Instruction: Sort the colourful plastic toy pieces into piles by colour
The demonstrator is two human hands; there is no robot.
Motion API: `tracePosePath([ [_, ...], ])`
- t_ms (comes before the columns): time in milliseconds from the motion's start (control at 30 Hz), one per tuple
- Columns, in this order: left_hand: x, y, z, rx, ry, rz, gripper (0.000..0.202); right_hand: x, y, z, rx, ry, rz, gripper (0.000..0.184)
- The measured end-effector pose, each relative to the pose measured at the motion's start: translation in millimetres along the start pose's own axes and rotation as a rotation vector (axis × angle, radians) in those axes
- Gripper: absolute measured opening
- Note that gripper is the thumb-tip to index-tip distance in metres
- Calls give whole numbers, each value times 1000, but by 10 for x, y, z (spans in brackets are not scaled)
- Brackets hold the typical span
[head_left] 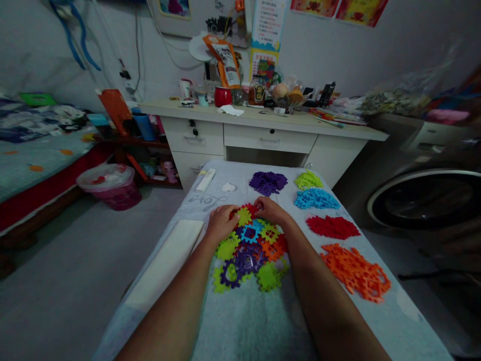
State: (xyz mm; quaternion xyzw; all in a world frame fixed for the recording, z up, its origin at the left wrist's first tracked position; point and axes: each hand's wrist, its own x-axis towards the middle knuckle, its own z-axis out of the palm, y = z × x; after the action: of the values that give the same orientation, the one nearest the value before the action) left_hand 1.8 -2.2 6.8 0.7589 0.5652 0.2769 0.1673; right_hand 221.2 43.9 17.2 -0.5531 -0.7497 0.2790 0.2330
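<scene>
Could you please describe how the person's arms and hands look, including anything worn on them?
The left hand and right hand are ungloved. Both forearms are bare, with no sleeve, watch or bracelet showing. Rings cannot be made out.

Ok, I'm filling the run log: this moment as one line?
left hand: at mixed pile, far edge | right hand: same | purple pile | lime pile | blue pile | red pile | orange pile

Against the wall (323,52) I see a desk (244,136) bearing a cup (185,89), a jar (257,92) and a tissue (230,111), with a washer (409,163) to its right and a bin (116,194) near the bed (52,161).
</scene>
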Motion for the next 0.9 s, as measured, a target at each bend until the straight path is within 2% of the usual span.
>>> tracePosePath([
  [200, -3, -8, 3, -4, -7, 7, 31, -70, 25, -82, 324, -5, 127, 24],
  [333, -7, -16, 9, -1, -20, 7, 34, -93, -50, -127, 388, 39, 121, 17],
  [500, -16, -3, 1, 21, -51, -24, 55, -96, -174, -191, 121, 201, 65, 19],
  [733, -27, 12, -11, 80, -130, 12, 38, -313, -294, -452, -178, 341, -21, 19],
  [900, -21, 26, -16, 72, -110, 14, 35, -735, -115, -847, -318, 351, 38, 18],
])
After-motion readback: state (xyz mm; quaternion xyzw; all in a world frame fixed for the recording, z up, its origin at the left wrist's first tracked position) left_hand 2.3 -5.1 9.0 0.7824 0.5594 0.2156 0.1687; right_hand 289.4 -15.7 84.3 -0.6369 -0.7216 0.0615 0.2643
